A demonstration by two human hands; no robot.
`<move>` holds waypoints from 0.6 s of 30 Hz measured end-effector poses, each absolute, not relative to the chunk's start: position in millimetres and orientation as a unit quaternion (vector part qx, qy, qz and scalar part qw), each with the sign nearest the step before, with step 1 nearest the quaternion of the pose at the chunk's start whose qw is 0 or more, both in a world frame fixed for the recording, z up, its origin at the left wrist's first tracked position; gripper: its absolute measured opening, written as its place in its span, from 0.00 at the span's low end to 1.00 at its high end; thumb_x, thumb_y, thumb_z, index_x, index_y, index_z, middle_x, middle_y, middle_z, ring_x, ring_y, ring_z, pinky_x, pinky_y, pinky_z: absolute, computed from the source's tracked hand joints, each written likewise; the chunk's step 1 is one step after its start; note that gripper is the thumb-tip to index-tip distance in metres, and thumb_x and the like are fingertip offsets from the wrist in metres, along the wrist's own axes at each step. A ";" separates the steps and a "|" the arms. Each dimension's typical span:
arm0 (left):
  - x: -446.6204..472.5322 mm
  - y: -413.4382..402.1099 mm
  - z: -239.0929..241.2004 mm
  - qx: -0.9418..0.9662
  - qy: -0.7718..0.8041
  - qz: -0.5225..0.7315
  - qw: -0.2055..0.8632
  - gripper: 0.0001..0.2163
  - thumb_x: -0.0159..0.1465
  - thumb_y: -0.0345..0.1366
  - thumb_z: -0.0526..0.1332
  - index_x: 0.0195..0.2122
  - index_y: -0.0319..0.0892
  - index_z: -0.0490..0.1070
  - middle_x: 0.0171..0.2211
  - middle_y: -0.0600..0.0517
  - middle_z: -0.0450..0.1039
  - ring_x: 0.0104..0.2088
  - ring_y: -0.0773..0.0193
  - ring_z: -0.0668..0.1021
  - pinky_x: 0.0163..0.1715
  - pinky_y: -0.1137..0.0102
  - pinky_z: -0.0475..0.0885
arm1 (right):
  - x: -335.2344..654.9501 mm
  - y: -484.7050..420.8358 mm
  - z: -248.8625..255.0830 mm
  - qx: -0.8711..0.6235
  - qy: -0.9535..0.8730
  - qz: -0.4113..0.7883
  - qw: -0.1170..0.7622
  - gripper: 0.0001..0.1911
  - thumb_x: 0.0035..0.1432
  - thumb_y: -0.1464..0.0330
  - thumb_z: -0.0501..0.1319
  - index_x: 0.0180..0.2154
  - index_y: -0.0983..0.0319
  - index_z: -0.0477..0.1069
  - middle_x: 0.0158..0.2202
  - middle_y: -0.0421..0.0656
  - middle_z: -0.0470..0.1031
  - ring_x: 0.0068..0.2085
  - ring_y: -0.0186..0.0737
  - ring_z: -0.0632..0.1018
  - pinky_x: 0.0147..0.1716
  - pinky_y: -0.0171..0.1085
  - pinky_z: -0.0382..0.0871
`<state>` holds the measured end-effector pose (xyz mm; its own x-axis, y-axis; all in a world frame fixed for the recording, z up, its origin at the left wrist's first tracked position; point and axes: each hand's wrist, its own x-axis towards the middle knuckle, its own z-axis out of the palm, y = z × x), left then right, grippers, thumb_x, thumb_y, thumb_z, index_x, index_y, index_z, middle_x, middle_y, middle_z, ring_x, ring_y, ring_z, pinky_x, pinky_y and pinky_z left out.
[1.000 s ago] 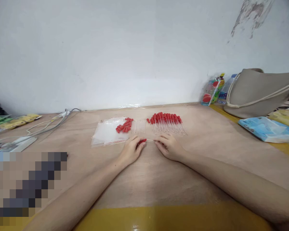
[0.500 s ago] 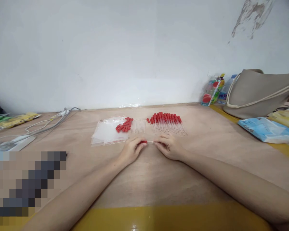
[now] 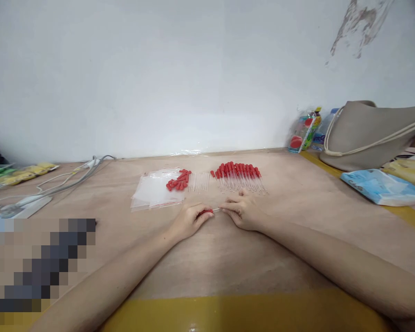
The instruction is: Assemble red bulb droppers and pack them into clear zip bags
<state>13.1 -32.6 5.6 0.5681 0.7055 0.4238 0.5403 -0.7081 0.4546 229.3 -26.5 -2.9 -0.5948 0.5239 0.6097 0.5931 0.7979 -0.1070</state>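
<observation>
While my left hand [image 3: 189, 220] pinches a red elongated cap [image 3: 209, 211], my right hand [image 3: 245, 214] grips a thin clear tube [image 3: 216, 210]. They're mid-frame.

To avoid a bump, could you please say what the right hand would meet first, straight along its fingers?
The right hand would likely meet the red cap in the left hand; depth is unclear.

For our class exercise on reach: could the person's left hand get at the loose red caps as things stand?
Probably yes: the loose red caps lie just beyond the left hand, with nothing visibly standing between. That hand holds another red cap, though, so it would likely need freeing first.
</observation>
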 end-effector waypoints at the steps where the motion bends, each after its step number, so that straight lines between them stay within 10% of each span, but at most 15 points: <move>1: 13.2 -32.6 5.4 0.875 0.360 0.297 0.129 0.08 0.62 0.37 0.54 0.35 0.41 0.71 0.29 0.52 0.73 0.29 0.67 0.73 0.31 0.74 0.66 | 228.8 -26.9 -3.4 -0.311 -0.891 -0.065 0.325 0.12 0.58 0.71 0.52 0.40 0.58 0.73 0.30 0.41 0.73 0.26 0.31 0.65 0.34 0.38 0.49; 18: 13.3 -34.3 5.8 0.900 0.329 0.269 0.100 0.09 0.63 0.37 0.52 0.34 0.39 0.69 0.27 0.51 0.70 0.28 0.67 0.71 0.29 0.73 0.65 | 209.4 -33.8 3.2 -0.330 -0.905 -0.050 0.263 0.12 0.58 0.71 0.50 0.33 0.62 0.72 0.26 0.40 0.72 0.25 0.31 0.63 0.33 0.38 0.47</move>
<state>13.3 -34.3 5.8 0.6389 0.6461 0.4176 0.5391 -0.7632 0.3561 209.4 -33.8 3.2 -0.6435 0.5715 0.5092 0.6237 0.7771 -0.0840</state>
